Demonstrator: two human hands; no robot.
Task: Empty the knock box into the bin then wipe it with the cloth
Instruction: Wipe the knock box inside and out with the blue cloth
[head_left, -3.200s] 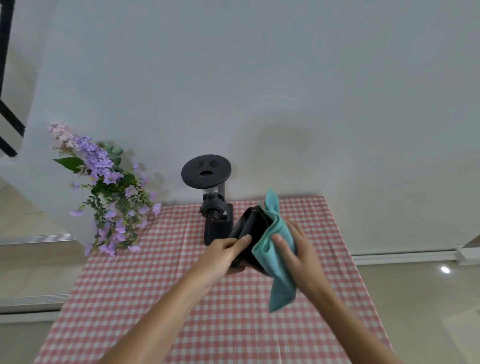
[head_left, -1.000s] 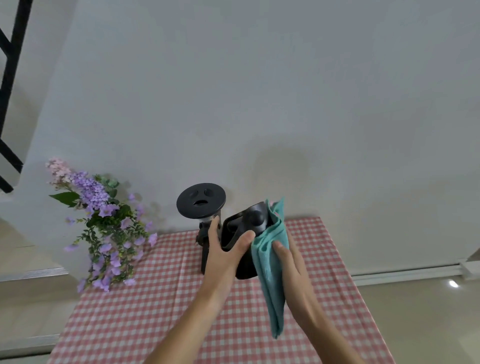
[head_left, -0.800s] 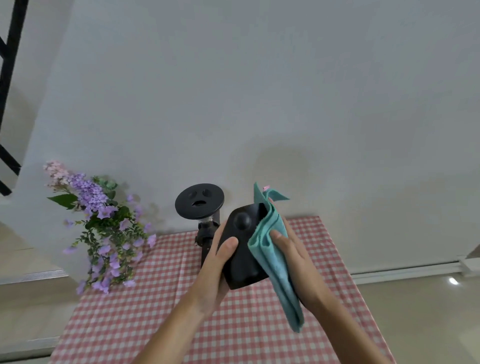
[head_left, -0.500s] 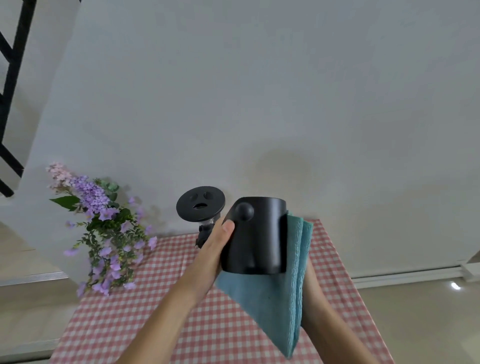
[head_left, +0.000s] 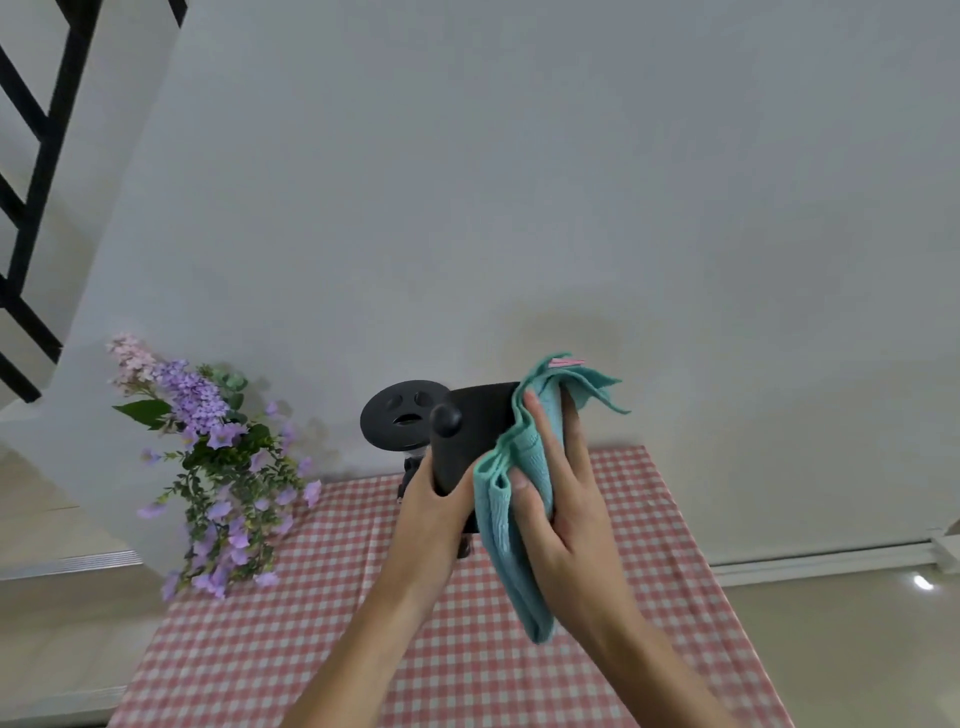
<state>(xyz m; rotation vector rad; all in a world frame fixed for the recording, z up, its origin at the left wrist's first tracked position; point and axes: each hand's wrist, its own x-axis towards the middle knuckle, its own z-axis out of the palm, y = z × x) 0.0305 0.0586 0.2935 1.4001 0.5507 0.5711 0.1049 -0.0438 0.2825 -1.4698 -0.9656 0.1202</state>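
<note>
— What have you got in your hands?

— My left hand (head_left: 434, 512) is wrapped round the lower part of the knock box (head_left: 475, 434), fingers curled shut on its black wall, holding it up in the air above the table (head_left: 332, 613). My right hand (head_left: 558, 499) is pressed flat against the box's right side with the cloth (head_left: 519, 519) trapped under it: fingers nearly straight and spread, thumb tucked over a fold, so the hand grips the cloth rather than the box itself.

— How does the cloth hang?

— It is teal, bunched in folds. One end sticks up past my fingertips above the box's top edge, with a small pink tag (head_left: 566, 361) showing there; the other end droops below my wrist, clear of the tabletop.

— And the box, how is it turned?

— Roughly upright. A round black knob (head_left: 447, 418) on its side faces me. I cannot see inside it.

— What lies beyond your hands?

— The table, under a red-and-white checked covering. Just behind the box stands a black grinder (head_left: 402, 418) with a round flat lid, partly hidden by my left hand. Further left, at the table's far corner, is a spray of purple and pink flowers (head_left: 208, 457) with green leaves. Behind everything is a plain pale wall (head_left: 519, 182), and a black railing (head_left: 31, 156) crosses the upper left.
</note>
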